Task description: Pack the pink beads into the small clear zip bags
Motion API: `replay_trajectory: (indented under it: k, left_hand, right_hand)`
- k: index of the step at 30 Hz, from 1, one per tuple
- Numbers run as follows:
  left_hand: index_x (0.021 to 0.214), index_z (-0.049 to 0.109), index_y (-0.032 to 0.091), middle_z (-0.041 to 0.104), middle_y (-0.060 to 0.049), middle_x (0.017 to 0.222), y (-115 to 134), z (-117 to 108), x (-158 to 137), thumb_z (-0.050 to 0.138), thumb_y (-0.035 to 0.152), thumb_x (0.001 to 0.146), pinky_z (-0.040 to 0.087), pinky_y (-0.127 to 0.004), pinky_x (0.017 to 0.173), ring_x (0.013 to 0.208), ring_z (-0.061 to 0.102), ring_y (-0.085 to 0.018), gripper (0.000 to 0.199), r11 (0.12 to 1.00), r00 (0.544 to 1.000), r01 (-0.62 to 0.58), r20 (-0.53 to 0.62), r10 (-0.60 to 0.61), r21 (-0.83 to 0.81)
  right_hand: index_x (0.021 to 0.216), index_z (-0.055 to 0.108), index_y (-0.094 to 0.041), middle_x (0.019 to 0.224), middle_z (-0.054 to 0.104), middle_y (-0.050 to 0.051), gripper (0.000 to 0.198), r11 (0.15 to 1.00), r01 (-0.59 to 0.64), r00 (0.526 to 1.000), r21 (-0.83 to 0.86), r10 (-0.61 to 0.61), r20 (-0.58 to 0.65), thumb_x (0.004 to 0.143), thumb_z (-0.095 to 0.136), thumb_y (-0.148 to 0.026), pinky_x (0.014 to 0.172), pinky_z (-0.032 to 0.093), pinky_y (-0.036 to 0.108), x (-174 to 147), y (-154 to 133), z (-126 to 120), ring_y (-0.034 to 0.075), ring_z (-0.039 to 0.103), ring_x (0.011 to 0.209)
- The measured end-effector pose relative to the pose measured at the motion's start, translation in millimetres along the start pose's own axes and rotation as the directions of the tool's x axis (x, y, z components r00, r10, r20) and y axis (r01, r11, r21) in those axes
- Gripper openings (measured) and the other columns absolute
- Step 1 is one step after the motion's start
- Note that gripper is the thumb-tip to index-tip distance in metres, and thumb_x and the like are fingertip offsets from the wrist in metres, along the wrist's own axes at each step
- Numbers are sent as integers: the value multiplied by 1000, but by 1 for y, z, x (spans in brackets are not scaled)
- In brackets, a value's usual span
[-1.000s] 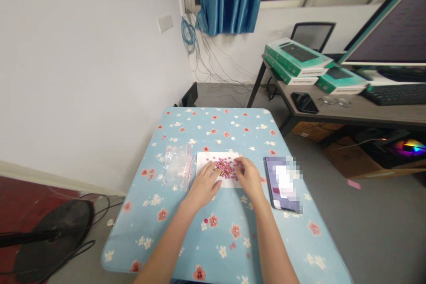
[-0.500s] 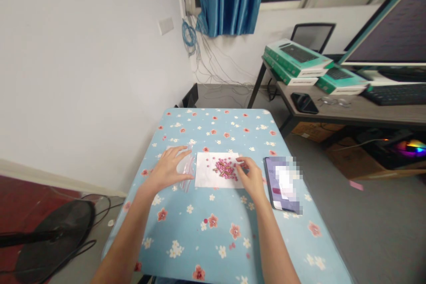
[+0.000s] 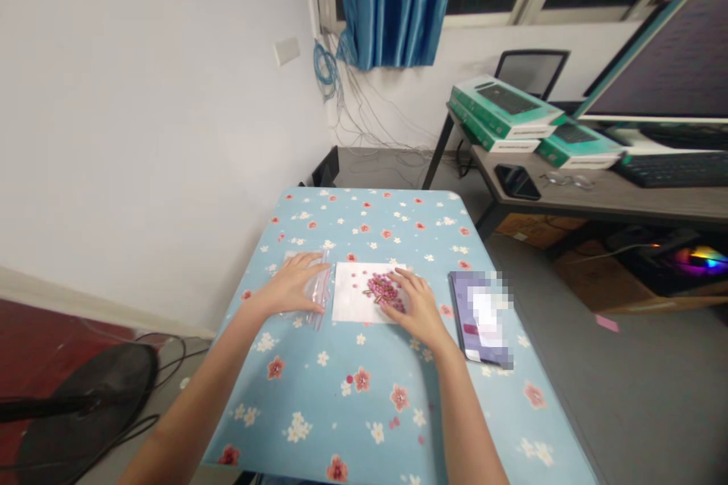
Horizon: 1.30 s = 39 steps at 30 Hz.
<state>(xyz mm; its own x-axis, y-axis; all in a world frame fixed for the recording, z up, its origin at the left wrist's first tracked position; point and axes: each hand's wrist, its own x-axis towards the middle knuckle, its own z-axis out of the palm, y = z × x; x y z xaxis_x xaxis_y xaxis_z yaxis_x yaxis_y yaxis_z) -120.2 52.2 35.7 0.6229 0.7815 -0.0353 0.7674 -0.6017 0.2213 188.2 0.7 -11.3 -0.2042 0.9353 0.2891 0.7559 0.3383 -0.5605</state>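
A white sheet of paper [image 3: 348, 303] lies on the floral blue tabletop, with a heap of small pink beads [image 3: 382, 286] and some thin brownish pieces among them. A few beads sit loose on the paper's left half. My right hand [image 3: 418, 311] is over the paper's right side, fingers spread around the heap's right edge, and it covers part of that side. To the left, my left hand [image 3: 293, 284] rests with thumb and fingers apart on or just above a clear zip bag [image 3: 319, 292]; much of the bag is hidden under it.
A phone [image 3: 481, 318] lies right of my right hand. One small red bead-like dot [image 3: 349, 379] is on the cloth nearer me. A desk [image 3: 626, 197] with green boxes [image 3: 506, 106] stands at the right, a wall at the left, a fan base [image 3: 91, 394] on the floor.
My right hand has moved left over the bead heap, its fingers spreading. The left hand stays at the bag, slightly lower and flatter. The camera view has tilted slightly.
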Motion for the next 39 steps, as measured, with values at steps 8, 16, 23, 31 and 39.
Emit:
replay_trajectory:
  k: [8, 16, 23, 31, 39]
  left_hand:
    - [131, 46, 22, 48, -11, 136, 6, -7, 2, 61, 71, 65, 31, -47, 103, 125, 41, -31, 83, 1000, 997, -7, -78, 6, -15]
    - [125, 50, 23, 61, -8, 118, 36, -32, -2, 60, 64, 72, 37, -45, 97, 108, 54, -27, 68, 997, 955, -11, -295, -13, -78]
    - [125, 48, 22, 62, -8, 115, 85, -21, -1, 65, 60, 71, 40, -44, 94, 104, 56, -25, 68, 974, 917, -89, -398, -1, -208]
    - [129, 46, 24, 59, -8, 116, 109, 19, 11, 69, 57, 69, 40, -46, 95, 106, 52, -27, 73, 911, 933, -96, -354, -58, -401]
    - [129, 46, 23, 57, -8, 114, 109, 36, 15, 64, 61, 70, 41, -46, 93, 106, 50, -27, 72, 932, 947, -36, -309, -83, -361]
  right_hand:
    - [142, 35, -26, 150, 31, 9, 74, 970, 1, 991, -242, 32, 132, 78, 56, -58, 108, 19, 54, -2, -7, 15, 32, 26, 136]
    - [140, 39, -25, 149, 33, 12, 70, 970, -13, 990, -244, 47, 135, 80, 54, -57, 108, 17, 57, 5, -8, 19, 33, 29, 135]
    - [141, 37, -26, 148, 33, 13, 72, 980, -5, 990, -199, 34, 140, 79, 54, -59, 106, 19, 59, 11, -6, 16, 32, 32, 134]
    - [139, 41, -24, 148, 34, 14, 58, 976, 45, 980, -211, -3, 197, 86, 49, -45, 109, 18, 53, 20, -10, 16, 28, 32, 135]
    - [141, 38, -24, 149, 32, 13, 63, 967, 69, 968, -244, -6, 250, 81, 54, -39, 108, 16, 56, 28, -5, 18, 30, 29, 136]
